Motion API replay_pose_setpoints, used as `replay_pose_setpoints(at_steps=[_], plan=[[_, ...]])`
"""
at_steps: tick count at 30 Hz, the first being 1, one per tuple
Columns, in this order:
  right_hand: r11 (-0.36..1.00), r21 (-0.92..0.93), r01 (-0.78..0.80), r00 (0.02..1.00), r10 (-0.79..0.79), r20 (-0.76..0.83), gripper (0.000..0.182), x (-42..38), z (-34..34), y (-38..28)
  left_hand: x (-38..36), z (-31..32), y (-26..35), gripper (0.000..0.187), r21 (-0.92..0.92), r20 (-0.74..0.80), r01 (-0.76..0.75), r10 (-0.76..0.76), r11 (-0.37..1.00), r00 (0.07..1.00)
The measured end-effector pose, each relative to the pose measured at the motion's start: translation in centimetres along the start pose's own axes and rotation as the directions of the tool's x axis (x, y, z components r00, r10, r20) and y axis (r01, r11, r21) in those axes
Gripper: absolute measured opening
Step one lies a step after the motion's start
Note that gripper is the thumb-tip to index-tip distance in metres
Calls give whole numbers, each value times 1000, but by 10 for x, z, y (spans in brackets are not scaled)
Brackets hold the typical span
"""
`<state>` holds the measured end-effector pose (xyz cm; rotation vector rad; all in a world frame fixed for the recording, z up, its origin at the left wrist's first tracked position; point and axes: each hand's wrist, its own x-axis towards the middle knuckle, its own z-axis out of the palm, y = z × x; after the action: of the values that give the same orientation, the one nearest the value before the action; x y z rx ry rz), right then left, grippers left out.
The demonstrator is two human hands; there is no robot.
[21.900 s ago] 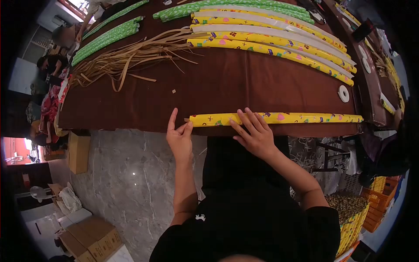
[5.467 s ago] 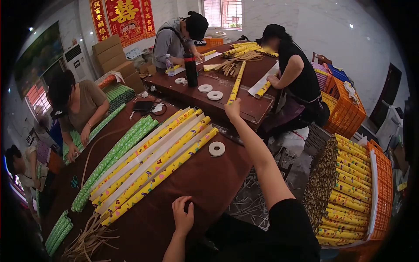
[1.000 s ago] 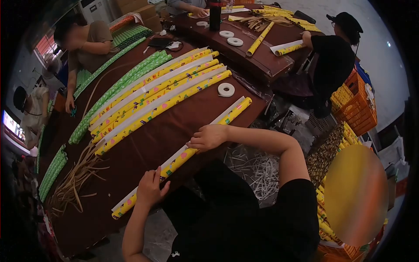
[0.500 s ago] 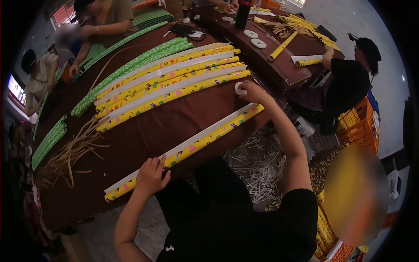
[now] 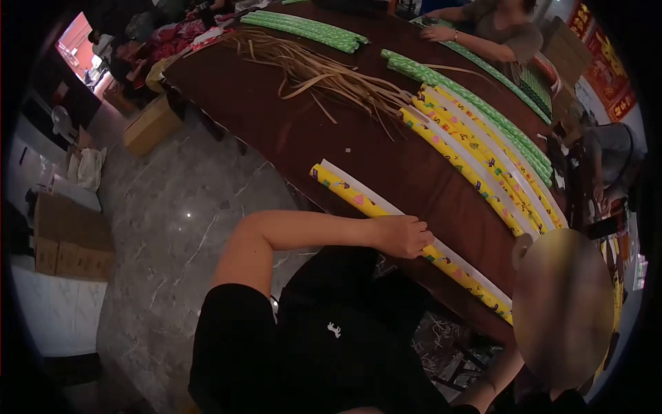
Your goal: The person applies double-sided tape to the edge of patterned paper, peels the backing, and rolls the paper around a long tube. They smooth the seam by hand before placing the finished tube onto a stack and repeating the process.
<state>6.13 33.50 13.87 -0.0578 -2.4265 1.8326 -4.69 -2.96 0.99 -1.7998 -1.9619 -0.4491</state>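
A long yellow patterned roll of wrapping paper [image 5: 355, 195] with a white strip along its edge lies slantwise near the table's front edge. My left hand [image 5: 407, 236] is closed over the middle of it, fingers curled down. My right forearm [image 5: 495, 381] shows at the lower right, but a blurred round patch hides the hand, as well as the roll's far end. Just beside that patch sits a pale round piece [image 5: 522, 250], partly covered; it looks like a tape roll. Beyond, more yellow rolls [image 5: 476, 162] lie side by side.
Green patterned rolls [image 5: 476, 117] lie past the yellow ones, with another green bundle [image 5: 307, 31] at the far left. Loose brown strips [image 5: 324, 76] spread over the brown table [image 5: 276, 131]. A person's arm [image 5: 476, 41] rests across the table. Cardboard boxes [image 5: 72, 238] stand at left.
The view has swung to the left. My left hand has shifted along the roll towards its middle, its fingers more curled. My right hand, earlier at a white tape roll, is now hidden.
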Motion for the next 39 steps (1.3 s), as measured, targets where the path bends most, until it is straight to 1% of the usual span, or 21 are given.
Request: replay_pose_setpoints(at_steps=[2,3,4,5,6,7,9,10,13,14,18,20,23,27,29,31,33,35,37,38,39], plan=[[939,323,-115,985,66,158,49,23,49,15,-1,0,-1,40,-5,-3,-33,33,999,999],[802,567,-187,967,48,251,53,39,86,24,-2,4,-1,39,-49,-9,-11,11,999,1000],[693,659,-292,927,37,372,54,53,126,16,-2,6,-1,39,-93,-15,11,-12,996,1000],[714,616,-333,819,-105,564,49,78,156,13,-2,6,0,39,-89,-12,11,-12,996,1000],[626,656,-422,806,-73,588,43,92,188,9,-3,4,0,40,-92,9,27,-26,995,1000],[591,670,-450,856,72,512,38,103,220,2,-3,3,0,41,-94,31,44,-41,995,999],[590,612,-526,765,14,644,33,145,252,29,-5,6,6,43,-123,114,117,-103,985,988],[434,612,-662,651,-72,755,32,173,262,63,-5,7,10,42,-96,74,137,-131,986,989],[566,566,-599,693,12,721,32,170,299,41,-8,12,20,32,30,-22,227,-227,973,974],[580,568,-584,755,130,643,19,150,303,7,-9,9,20,26,37,-19,219,-218,975,976],[755,448,-479,635,-55,770,38,145,293,10,-13,16,17,17,34,-57,223,-221,974,974],[739,441,-509,625,-35,780,37,142,294,5,-12,17,17,16,-5,-239,189,-185,982,953],[700,431,-570,625,28,780,37,144,300,17,-12,15,15,18,15,-320,169,-155,986,935],[726,400,-560,648,83,757,31,144,305,25,-12,9,26,28,108,-356,292,-237,950,904],[742,445,-502,697,42,715,28,142,309,23,-18,-11,30,34,-151,-181,397,-420,905,889],[743,454,-491,717,49,695,27,146,311,33,-33,-28,34,38,-156,-313,538,-558,829,769],[781,424,-459,717,44,696,25,143,308,22,-62,-37,32,40,-31,-449,721,-654,692,608],[787,427,-445,734,49,677,23,143,309,27,-94,-44,21,38,-154,-497,875,-801,460,334],[858,367,-359,726,10,687,22,141,310,23,-112,-53,11,37,-178,-547,939,-823,294,154],[855,328,-401,721,74,689,20,142,313,28,-120,-52,7,37,-183,-538,935,-827,302,162],[854,329,-403,727,81,682,20,140,314,27,-127,-49,4,37,-232,-516,938,-850,258,106]])
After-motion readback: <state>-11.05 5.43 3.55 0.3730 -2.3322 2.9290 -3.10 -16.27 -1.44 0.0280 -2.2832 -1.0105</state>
